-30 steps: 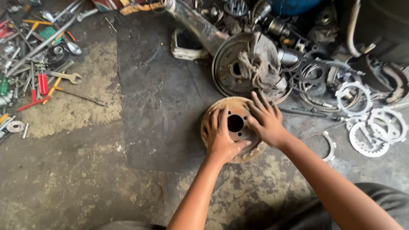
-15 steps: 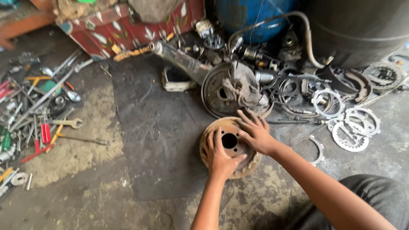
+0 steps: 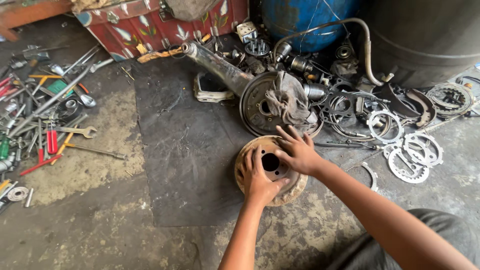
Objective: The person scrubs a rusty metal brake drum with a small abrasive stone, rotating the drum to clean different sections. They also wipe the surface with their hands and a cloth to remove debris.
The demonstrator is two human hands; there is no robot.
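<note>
scattered red-handled screwdrivers and steel spanners lie far left on the concrete floor. centre, a rusty round brake drum rests flat on a dark rubber mat. left hand and right hand press it, fingers spread, gripping nothing. best kept level, palms opposite. right: toothed metal rings.

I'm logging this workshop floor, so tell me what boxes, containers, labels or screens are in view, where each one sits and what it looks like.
Trunk: top left of centre, against the back; a red metal box painted with pale leaf shapes.
Barrel: top centre behind the parts pile; round, blue.
Drum: top right; large, dark grey, round.
Labels, signs, screens: none that I can make out.
Both hands, left hand and right hand, rest on a rusty brake drum, away from all of these.
</note>
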